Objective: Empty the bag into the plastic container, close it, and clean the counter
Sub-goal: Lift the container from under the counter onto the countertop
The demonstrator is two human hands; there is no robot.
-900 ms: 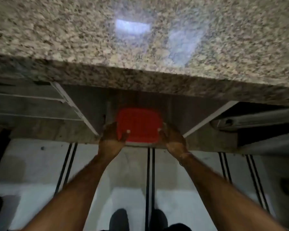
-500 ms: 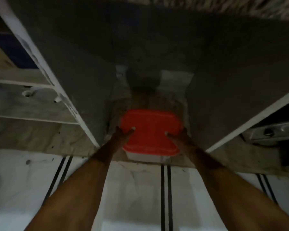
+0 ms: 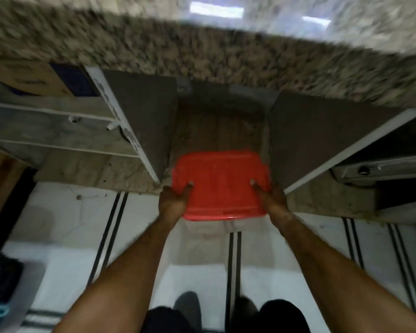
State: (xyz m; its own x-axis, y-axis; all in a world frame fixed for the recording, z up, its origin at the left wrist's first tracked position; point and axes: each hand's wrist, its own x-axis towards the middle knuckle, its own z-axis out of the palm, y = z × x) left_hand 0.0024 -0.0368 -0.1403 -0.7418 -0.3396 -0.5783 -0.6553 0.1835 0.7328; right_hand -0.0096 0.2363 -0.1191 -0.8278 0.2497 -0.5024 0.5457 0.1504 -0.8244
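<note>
**Trainee:** Report the state of the hands.

**Instructor:** Nearest first. Both forearms reach forward over the tiled floor (image 3: 65, 227). The left hand (image 3: 174, 200) and right hand (image 3: 274, 200) clamp the plastic container (image 3: 222, 200) from opposite sides. Each thumb lies on the red lid (image 3: 220, 169), and the other fingers are hidden below the rim. The lid looks seated all round, so closing is judged complete.

**Trainee:** Where is the container, and how should the step be done?

**Instructor:** It is at the mouth of the open cabinet bay (image 3: 216, 126), under the tabletop (image 3: 202, 54). Whether its base rests on the bay floor cannot be told. Hold it level, centre it between the left panel (image 3: 144, 121) and the right panel (image 3: 308, 135), and push it straight in. Let go only once it is fully supported.

**Trainee:** Obstructions?

**Instructor:** The panels stand close to both hands, and the right hand is just beside its panel. Expect little knuckle room. The bay floor looks speckled with debris. Farther left, a cardboard box (image 3: 27, 78) sits on a shelf. Farther right is a metal rail (image 3: 382, 167). The tabletop is blurred, so its condition cannot be read.
</note>
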